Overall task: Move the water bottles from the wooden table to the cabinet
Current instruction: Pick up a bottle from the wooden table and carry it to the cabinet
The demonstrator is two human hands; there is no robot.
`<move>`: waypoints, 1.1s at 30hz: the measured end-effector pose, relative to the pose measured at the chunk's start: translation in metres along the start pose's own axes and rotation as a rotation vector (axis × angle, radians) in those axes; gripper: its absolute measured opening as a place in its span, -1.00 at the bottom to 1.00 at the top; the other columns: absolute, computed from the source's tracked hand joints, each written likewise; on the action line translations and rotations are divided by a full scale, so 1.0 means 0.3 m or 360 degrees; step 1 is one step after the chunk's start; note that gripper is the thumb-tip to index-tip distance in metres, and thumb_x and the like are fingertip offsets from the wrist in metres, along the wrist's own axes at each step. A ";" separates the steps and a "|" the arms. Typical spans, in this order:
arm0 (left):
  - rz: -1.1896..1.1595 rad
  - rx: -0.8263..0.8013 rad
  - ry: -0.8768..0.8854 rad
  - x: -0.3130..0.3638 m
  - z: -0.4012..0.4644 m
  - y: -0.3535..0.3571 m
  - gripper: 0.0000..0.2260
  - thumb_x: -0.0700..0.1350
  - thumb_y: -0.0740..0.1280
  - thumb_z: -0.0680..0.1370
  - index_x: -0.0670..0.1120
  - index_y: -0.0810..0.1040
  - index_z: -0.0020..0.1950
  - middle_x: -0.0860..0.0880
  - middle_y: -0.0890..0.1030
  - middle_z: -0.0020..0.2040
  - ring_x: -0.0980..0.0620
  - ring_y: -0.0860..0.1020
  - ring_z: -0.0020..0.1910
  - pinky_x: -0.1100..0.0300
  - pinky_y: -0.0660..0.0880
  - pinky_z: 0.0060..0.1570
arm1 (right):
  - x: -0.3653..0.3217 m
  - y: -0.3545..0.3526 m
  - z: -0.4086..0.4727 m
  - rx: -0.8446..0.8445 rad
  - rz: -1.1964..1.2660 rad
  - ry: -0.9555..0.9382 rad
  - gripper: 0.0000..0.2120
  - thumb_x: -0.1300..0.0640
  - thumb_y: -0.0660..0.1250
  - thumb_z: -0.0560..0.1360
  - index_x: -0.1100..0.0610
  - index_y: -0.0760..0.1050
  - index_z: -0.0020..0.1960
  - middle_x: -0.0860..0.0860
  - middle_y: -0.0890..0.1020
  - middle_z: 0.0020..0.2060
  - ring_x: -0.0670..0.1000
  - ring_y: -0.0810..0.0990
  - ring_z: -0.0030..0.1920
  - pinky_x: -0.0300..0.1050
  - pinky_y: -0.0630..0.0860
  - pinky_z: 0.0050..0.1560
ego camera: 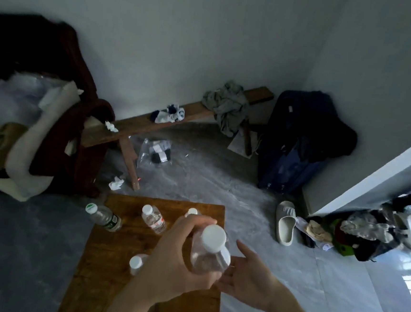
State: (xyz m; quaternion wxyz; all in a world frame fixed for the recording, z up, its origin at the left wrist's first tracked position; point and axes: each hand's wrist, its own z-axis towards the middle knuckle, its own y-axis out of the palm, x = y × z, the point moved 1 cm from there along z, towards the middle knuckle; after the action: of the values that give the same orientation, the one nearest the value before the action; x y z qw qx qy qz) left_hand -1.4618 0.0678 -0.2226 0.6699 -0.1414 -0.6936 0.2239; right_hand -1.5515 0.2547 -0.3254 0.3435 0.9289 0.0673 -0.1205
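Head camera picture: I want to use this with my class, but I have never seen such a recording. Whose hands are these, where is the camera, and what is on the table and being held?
There is no machine here. A person wears one wide-angle camera on the head, so you look forward and down at their own two bare hands.

The left hand grips a clear water bottle with a white cap, lifted above the wooden table. The right hand is open, palm up, right beside the bottle's lower end.

Four more bottles are on the table: a green-capped bottle at the far left edge, a red-labelled bottle beside it, a third whose cap peeks out behind the left hand, and a near bottle by the left wrist.

Behind are a bench with clothes and a slipper on the floor.
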 end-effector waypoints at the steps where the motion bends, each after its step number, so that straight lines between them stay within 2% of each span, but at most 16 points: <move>1: -0.0015 0.0009 0.0010 0.052 0.013 -0.016 -0.34 0.01 0.61 0.28 0.20 0.45 0.32 0.17 0.61 0.17 0.03 0.57 0.22 0.11 0.54 0.23 | -0.016 0.023 -0.044 -0.0009 -0.0002 -0.0030 -0.29 -0.24 0.12 0.54 0.39 0.55 0.24 0.32 0.64 0.07 0.26 0.66 0.04 0.10 0.59 0.05; 2: -0.0035 0.0014 0.0020 0.103 0.025 -0.028 -0.34 0.03 0.61 0.28 0.25 0.44 0.31 0.18 0.61 0.17 0.05 0.57 0.23 0.16 0.54 0.24 | -0.031 0.047 -0.090 -0.0015 -0.0014 -0.0063 -0.29 -0.25 0.11 0.55 0.38 0.55 0.25 0.31 0.63 0.11 0.25 0.65 0.08 0.09 0.57 0.11; 4: -0.0120 0.0010 0.0041 0.203 0.049 -0.045 -0.37 0.03 0.60 0.26 0.32 0.46 0.26 0.18 0.63 0.15 0.07 0.60 0.20 0.09 0.58 0.23 | -0.062 0.088 -0.187 -0.0052 -0.0039 -0.0140 -0.30 -0.23 0.15 0.52 0.38 0.53 0.27 0.32 0.57 0.22 0.29 0.58 0.23 0.10 0.48 0.30; 6: -0.0174 0.0021 0.0092 0.299 0.072 -0.055 -0.39 0.03 0.60 0.26 0.37 0.49 0.23 0.18 0.64 0.14 0.07 0.62 0.17 0.06 0.60 0.20 | -0.093 0.115 -0.281 -0.0091 -0.0044 -0.0226 -0.30 -0.19 0.19 0.52 0.40 0.46 0.34 0.36 0.44 0.36 0.32 0.39 0.41 0.15 0.25 0.48; 7: -0.0188 0.0018 0.0134 0.346 0.082 -0.059 -0.39 0.04 0.60 0.26 0.40 0.49 0.23 0.20 0.64 0.14 0.10 0.62 0.17 0.10 0.61 0.19 | -0.106 0.125 -0.322 -0.0095 -0.0051 -0.0275 -0.32 -0.17 0.21 0.52 0.40 0.43 0.36 0.36 0.39 0.40 0.32 0.33 0.45 0.17 0.17 0.51; 8: -0.0201 0.0006 0.0184 0.393 0.090 -0.062 -0.39 0.04 0.60 0.28 0.42 0.48 0.23 0.23 0.64 0.15 0.13 0.62 0.18 0.17 0.60 0.18 | -0.119 0.133 -0.361 -0.0095 -0.0057 -0.0322 -0.33 -0.15 0.22 0.53 0.38 0.43 0.37 0.36 0.37 0.41 0.31 0.31 0.46 0.17 0.16 0.51; 10: -0.0208 -0.0030 0.0286 0.483 0.114 -0.069 -0.40 0.02 0.61 0.31 0.38 0.49 0.27 0.22 0.65 0.17 0.13 0.62 0.19 0.27 0.58 0.14 | -0.143 0.150 -0.435 -0.0113 -0.0083 -0.0399 -0.36 -0.15 0.22 0.56 0.35 0.43 0.38 0.35 0.42 0.38 0.29 0.42 0.38 0.16 0.28 0.46; 12: -0.0206 -0.0055 0.0374 0.574 0.141 -0.076 -0.41 0.01 0.62 0.34 0.29 0.50 0.31 0.15 0.67 0.16 0.08 0.64 0.16 0.27 0.58 0.12 | -0.170 0.165 -0.508 -0.0122 -0.0070 -0.0474 -0.37 -0.14 0.24 0.56 0.33 0.42 0.39 0.32 0.47 0.33 0.27 0.50 0.29 0.14 0.40 0.38; 14: -0.0201 -0.0053 0.0468 0.665 0.168 -0.085 -0.44 -0.01 0.62 0.36 0.23 0.52 0.30 0.10 0.68 0.12 0.03 0.66 0.11 0.24 0.60 0.08 | -0.205 0.180 -0.584 -0.0137 -0.0031 -0.0541 -0.39 -0.13 0.22 0.57 0.33 0.42 0.40 0.32 0.47 0.34 0.27 0.51 0.28 0.15 0.44 0.35; 17: -0.0277 -0.0042 0.0579 0.791 0.199 -0.096 -0.50 -0.03 0.61 0.36 0.20 0.57 0.25 0.07 0.71 0.10 0.01 0.68 0.10 0.23 0.61 0.06 | -0.248 0.195 -0.701 -0.0196 0.0084 -0.0594 -0.36 -0.15 0.16 0.59 0.39 0.42 0.38 0.34 0.49 0.33 0.30 0.57 0.24 0.14 0.56 0.19; 19: -0.0302 -0.0052 0.0630 0.856 0.214 -0.099 -0.51 0.00 0.59 0.36 0.14 0.58 0.26 0.06 0.71 0.09 -0.01 0.69 0.10 0.21 0.62 0.06 | -0.269 0.206 -0.773 -0.0203 0.0130 -0.0633 -0.34 -0.15 0.16 0.58 0.43 0.41 0.36 0.35 0.46 0.35 0.28 0.53 0.28 0.12 0.54 0.24; 22: -0.0317 -0.0097 0.0733 0.930 0.221 -0.097 -0.51 0.03 0.57 0.37 0.11 0.56 0.28 0.07 0.71 0.09 0.03 0.69 0.10 0.29 0.60 0.02 | -0.267 0.222 -0.867 -0.0183 0.0206 -0.0727 -0.34 -0.08 0.23 0.54 0.45 0.37 0.38 0.34 0.46 0.35 0.29 0.45 0.35 0.11 0.46 0.32; 25: -0.0403 -0.0252 0.0770 0.999 0.225 -0.088 -0.51 0.01 0.56 0.37 0.09 0.56 0.28 0.04 0.71 0.11 0.02 0.70 0.10 0.23 0.62 0.04 | -0.232 0.241 -0.942 -0.0123 0.0270 -0.0849 -0.36 -0.03 0.26 0.50 0.43 0.38 0.39 0.35 0.52 0.27 0.27 0.52 0.24 0.08 0.54 0.22; 28: -0.0476 -0.0389 0.0789 1.069 0.223 -0.077 -0.48 0.01 0.56 0.32 0.01 0.59 0.26 0.02 0.73 0.07 0.01 0.71 0.07 0.18 0.63 0.02 | -0.176 0.258 -1.012 -0.0064 0.0380 -0.0956 -0.41 0.01 0.24 0.53 0.43 0.38 0.38 0.34 0.46 0.35 0.26 0.42 0.39 0.07 0.39 0.39; 30: -0.0578 -0.0520 0.0766 1.112 0.217 -0.070 -0.46 0.01 0.57 0.28 -0.01 0.61 0.25 -0.02 0.73 0.07 -0.04 0.71 0.07 0.12 0.63 0.05 | -0.133 0.269 -1.064 -0.0046 0.0431 -0.1040 -0.43 0.00 0.22 0.55 0.46 0.42 0.33 0.36 0.50 0.30 0.27 0.42 0.39 0.07 0.34 0.43; 33: -0.0667 -0.0808 0.0764 1.176 0.199 -0.041 -0.43 -0.03 0.59 0.25 -0.02 0.62 0.25 -0.08 0.73 0.08 -0.09 0.71 0.09 0.03 0.63 0.11 | -0.047 0.285 -1.133 0.0013 0.0544 -0.1204 -0.43 -0.02 0.16 0.60 0.47 0.39 0.35 0.36 0.52 0.28 0.30 0.50 0.31 0.10 0.47 0.32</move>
State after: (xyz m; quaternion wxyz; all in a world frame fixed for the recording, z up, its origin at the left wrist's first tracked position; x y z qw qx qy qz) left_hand -1.5419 0.2250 0.0889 0.7877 -0.2060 -0.5645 -0.1353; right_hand -1.4869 0.4120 -0.0188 0.3553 0.8184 -0.2195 -0.3948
